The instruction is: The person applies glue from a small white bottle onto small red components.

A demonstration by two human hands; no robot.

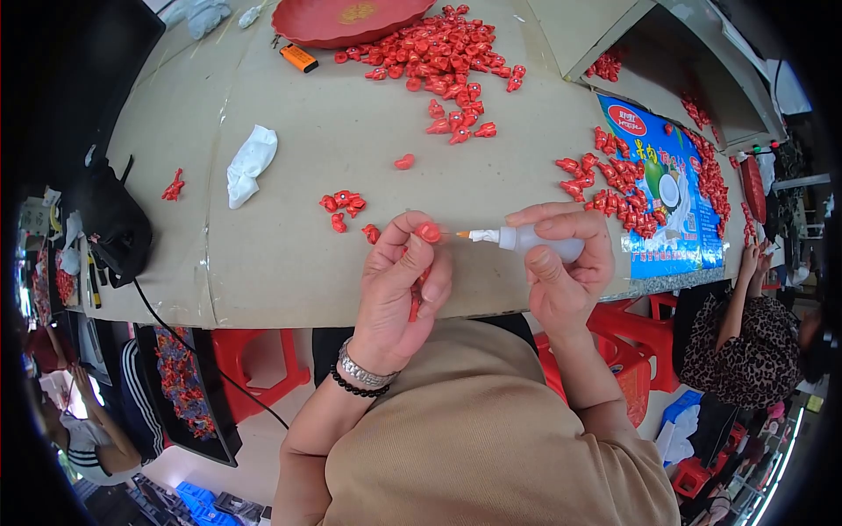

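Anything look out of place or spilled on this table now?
I see no spill. One small red figure lies alone at the left of the table, past the crumpled white tissue and well away from the big pile by the red tray. It looks stray, though it may be set aside.

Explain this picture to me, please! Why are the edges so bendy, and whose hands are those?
There's no robot here: these are a person's own bare hands. The one picture comes from a wide fisheye camera on that person's head, looking down, so straight edges bend toward the rim.

The left hand pinches a small red piece. The right hand holds a whitish bottle with its thin tip pointing at that piece.

On the table are a big red heap by a red dish, an orange-and-black object and a crumpled white tissue. At the right lies a blue printed sheet with more red pieces.
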